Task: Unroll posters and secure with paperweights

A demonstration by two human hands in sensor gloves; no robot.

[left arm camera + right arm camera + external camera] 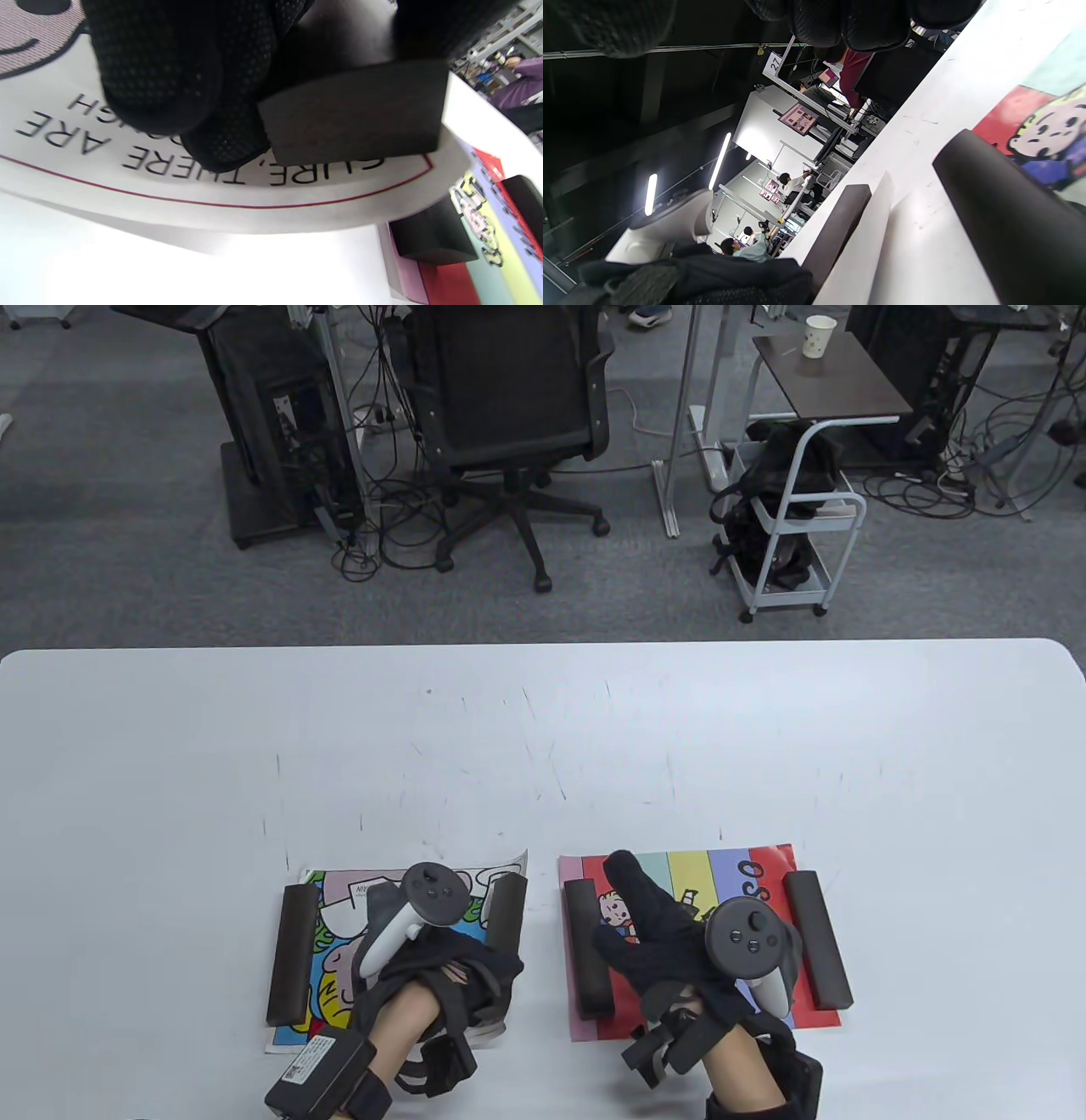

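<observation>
My left hand [441, 950] on comic poster [335, 976], fingers [161, 67] curled against dark weight [356, 114] at its right edge; whether gripping it, cannot tell. Print under fingers reads "SURE, THERE ARE". Second weight [290, 954] on poster's left edge. My right hand [670, 950] above striped poster [730, 869], fingers spread, holding nothing. Letters "OS" on red stripe. Weights on both edges: left [587, 946], right [816, 937]. Both posters flat on white table [543, 729], side by side. Number "27" on sign [774, 62] in room behind.
</observation>
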